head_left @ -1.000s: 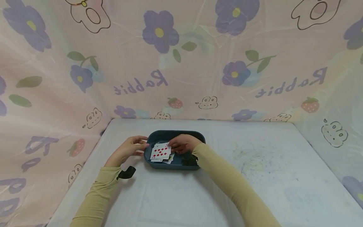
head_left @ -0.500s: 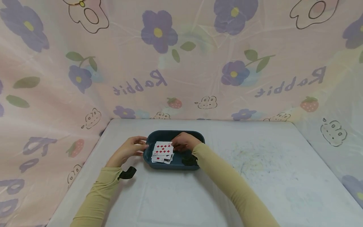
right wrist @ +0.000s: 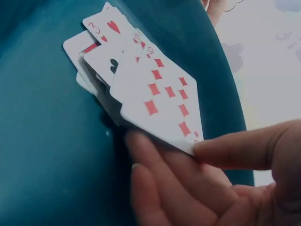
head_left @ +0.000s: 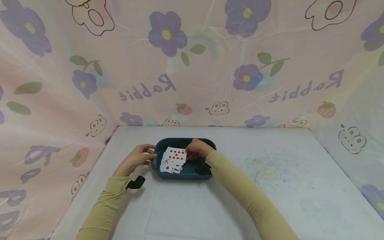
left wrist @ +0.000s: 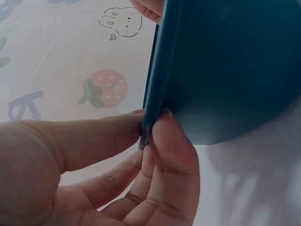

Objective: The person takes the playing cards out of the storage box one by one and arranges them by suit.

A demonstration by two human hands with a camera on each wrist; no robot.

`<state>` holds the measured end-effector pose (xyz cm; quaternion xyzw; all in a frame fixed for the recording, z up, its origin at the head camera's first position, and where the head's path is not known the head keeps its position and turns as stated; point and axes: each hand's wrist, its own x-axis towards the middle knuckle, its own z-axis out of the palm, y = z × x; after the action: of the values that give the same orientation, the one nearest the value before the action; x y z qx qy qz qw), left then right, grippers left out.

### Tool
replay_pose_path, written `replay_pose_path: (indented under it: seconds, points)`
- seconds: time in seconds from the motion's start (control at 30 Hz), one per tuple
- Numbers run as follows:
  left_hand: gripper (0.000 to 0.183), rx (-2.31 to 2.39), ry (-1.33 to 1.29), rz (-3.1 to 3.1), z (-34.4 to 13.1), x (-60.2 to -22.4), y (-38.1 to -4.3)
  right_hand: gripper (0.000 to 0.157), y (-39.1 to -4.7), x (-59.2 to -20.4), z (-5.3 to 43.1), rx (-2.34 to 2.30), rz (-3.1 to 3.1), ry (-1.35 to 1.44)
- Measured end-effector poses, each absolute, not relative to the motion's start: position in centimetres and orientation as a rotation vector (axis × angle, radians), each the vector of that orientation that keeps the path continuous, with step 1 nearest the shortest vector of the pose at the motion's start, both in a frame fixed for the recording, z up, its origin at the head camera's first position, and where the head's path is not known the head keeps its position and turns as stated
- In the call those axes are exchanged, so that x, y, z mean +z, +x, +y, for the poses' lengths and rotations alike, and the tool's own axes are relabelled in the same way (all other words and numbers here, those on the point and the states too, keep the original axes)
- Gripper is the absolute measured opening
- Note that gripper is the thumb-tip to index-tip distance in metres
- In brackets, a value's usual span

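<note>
A dark teal plastic basin [head_left: 184, 177] with rounded corners stands on the white table. My left hand [head_left: 135, 160] pinches its left rim, thumb on one side and forefinger on the other in the left wrist view. Inside the basin lies a loose, fanned pile of playing cards [right wrist: 101, 29], a three of hearts among them. On top is a card with red diamonds [right wrist: 167, 92]. My right hand [right wrist: 202, 183] reaches into the basin and pinches this diamond card by one corner, thumb above and fingers below. Whether more cards are in that pinch I cannot tell.
The white table [head_left: 279, 186] spreads around the basin, with faint stains on the right. A printed fabric [head_left: 207, 66] with flowers and rabbits hangs behind and at the sides. A black strap end [head_left: 136, 182] sticks out at the left wrist.
The diamond card has moved right and slightly back within the basin, drawn along by my right hand. More of the cards beneath show at the front. My left hand keeps its grip on the rim.
</note>
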<state>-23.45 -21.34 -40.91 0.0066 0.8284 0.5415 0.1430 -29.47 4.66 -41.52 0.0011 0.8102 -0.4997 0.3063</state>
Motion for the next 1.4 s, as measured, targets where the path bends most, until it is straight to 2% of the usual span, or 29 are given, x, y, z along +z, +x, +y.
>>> replay_pose_path:
  seconds: [0.53, 0.8, 1.0, 1.1, 1.3, 1.4]
  points:
    - [0.044, 1.682, -0.054, 2.234, -21.5, -41.7, -23.8, 0.021, -28.6, -38.0, 8.3, -1.467, 2.189, -0.106]
    - [0.044, 1.704, -0.083, 2.246, -21.8, -41.6, -24.0, 0.030, -28.9, -36.6, 13.1, -1.639, 2.176, -0.096]
    - [0.044, 1.698, -0.099, 2.281, -22.0, -41.4, -24.1, 0.041, -29.3, -37.6, 18.0, -1.942, 1.997, 0.018]
    - [0.044, 1.686, -0.097, 2.274, -22.1, -41.3, -24.1, 0.036, -29.7, -38.8, 20.0, -2.068, 1.862, 0.136]
    - [0.045, 1.676, -0.094, 2.280, -22.2, -41.3, -24.1, 0.008, -29.9, -41.0, 22.3, -2.199, 1.694, 0.353]
    - [0.045, 1.672, -0.093, 2.288, -22.1, -41.4, -24.2, 0.004, -29.9, -42.0, 22.8, -2.225, 1.669, 0.382]
